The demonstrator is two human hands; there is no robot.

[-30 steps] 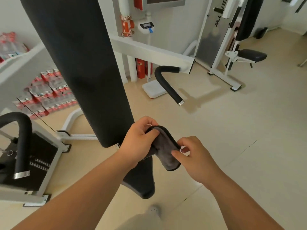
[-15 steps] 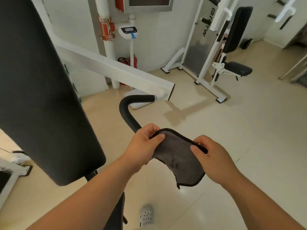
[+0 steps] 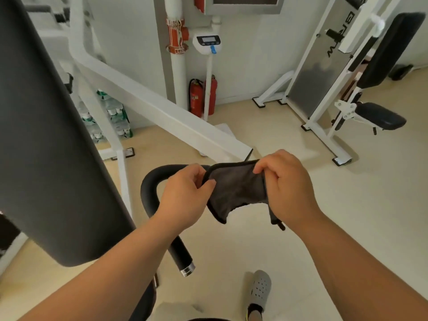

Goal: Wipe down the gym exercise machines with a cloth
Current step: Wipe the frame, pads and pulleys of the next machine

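Two hands: left hand (image 3: 185,193) and right hand (image 3: 284,186) each pinch a top corner of the cloth (image 3: 234,191), fingers curled.
Cloth: dark, held in mid-air over the curved black handle (image 3: 150,188), apparently not touching it.
Risk: if a pinch slips, the cloth drops to the floor (image 3: 347,216) and picks up grit; the loose lower edge could snag.
Surface: matte handle, big black pad (image 3: 46,135), white steel arm (image 3: 162,112).
Room: pale floor, second machine (image 3: 324,77) by the wall, fire extinguisher (image 3: 196,96).

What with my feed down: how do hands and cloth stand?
Left hand, right hand both pinch grey cloth, spread between them. Black padded handle runs behind left hand. Nothing blocks.
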